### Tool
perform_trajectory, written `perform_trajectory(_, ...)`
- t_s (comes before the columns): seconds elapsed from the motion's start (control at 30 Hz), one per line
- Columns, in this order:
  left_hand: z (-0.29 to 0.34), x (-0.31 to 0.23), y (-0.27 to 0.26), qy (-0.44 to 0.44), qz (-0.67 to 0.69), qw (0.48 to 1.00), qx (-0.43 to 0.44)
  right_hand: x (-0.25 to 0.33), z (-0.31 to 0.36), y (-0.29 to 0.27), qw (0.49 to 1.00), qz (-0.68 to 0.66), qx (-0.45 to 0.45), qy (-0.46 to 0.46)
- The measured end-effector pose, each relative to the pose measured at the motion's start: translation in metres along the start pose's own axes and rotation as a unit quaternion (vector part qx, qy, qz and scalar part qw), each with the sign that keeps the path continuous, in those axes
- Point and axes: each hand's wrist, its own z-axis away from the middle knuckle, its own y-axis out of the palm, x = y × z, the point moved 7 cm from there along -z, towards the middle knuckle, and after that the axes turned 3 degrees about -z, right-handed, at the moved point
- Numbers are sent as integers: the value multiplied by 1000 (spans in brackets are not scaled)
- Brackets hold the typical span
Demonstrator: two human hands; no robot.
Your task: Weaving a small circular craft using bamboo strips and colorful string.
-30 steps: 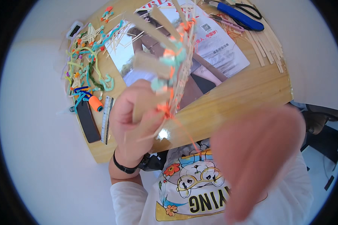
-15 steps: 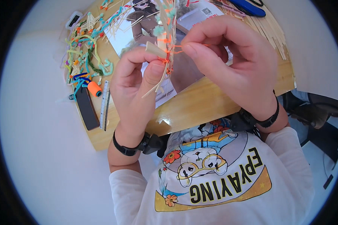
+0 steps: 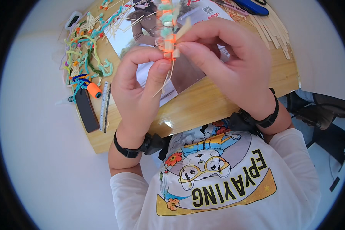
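A narrow woven band (image 3: 167,21) of pale straw strips, orange thread and fuzzy mint-green yarn hangs between my hands, its top running out of the picture. My left hand (image 3: 138,78) pinches its lower end between thumb and forefinger; thin straw ends poke out below that thumb. On the band's right edge, my right hand (image 3: 230,61) has thumb and forefinger closed together, with a flat pale straw strip (image 3: 184,29) jutting up from the fingertips. Orange thread (image 3: 169,57) wraps the band just above the left thumb.
Under my hands lies a magazine page (image 3: 188,73) on the wooden table (image 3: 195,103). At left are an orange thread spool (image 3: 94,90), a dark phone (image 3: 87,113), a clear ruler (image 3: 105,109) and tangled colourful yarn (image 3: 90,57). Straw strips (image 3: 274,28) and a blue-handled tool (image 3: 253,7) sit far right.
The band has turned, showing its broader face, and the pale straw strip now points right instead of left. My right hand has moved left to the band; its stretched orange thread no longer shows.
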Motion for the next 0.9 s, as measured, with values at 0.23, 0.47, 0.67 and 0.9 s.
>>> perform_trajectory(0.23,-6,-33,7,278,-409,869,-5,-47,6,9,927,-321,68,181)
perform_trajectory(0.47,1,-30,16,337,-483,808,11,-48,11,12,927,-298,63,217)
perform_trajectory(0.67,1,-25,25,296,-462,834,52,-66,15,7,945,-195,30,262)
perform_trajectory(0.9,-7,-15,10,182,-373,910,13,-68,16,10,959,-150,29,240)
